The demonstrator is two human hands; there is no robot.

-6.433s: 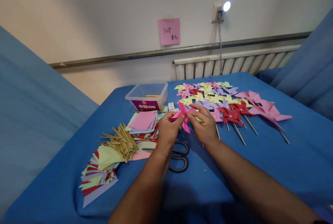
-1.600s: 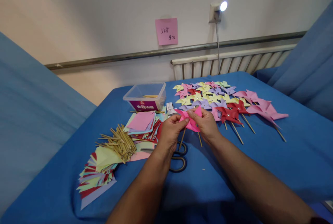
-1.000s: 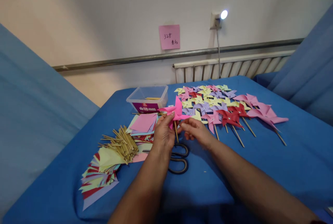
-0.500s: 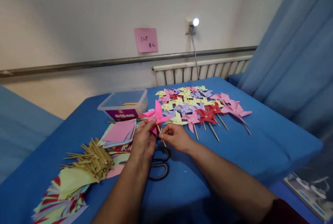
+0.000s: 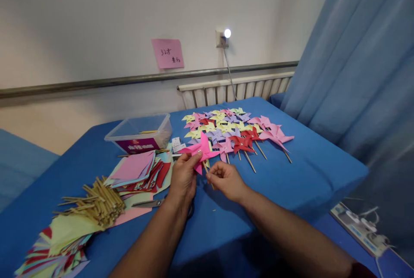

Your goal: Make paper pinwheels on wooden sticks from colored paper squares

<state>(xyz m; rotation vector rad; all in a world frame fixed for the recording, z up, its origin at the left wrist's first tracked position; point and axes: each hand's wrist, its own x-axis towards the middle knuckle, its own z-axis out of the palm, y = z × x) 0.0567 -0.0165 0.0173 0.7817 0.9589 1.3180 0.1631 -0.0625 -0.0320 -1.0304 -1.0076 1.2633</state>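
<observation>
Holds hot-pink pinwheel (image 5: 203, 148) above blue surface (image 5: 274, 192) by hub in left grip (image 5: 183, 179), pinches stick (image 5: 206, 169) in right grip (image 5: 228, 179). Hides scissors (image 5: 147, 204) partly behind left forearm (image 5: 158, 235); cuts off fanned paper (image 5: 61, 252) at bottom left. Leaves room across surface from right grip to right edge.

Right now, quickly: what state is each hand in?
Left hand: closed, holding the bright pink pinwheel.
Right hand: closed, pinching that pinwheel's stick.

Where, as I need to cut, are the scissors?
In the head view, left of centre, the scissors lie right of the stick pile, partly hidden by the left forearm.
</observation>
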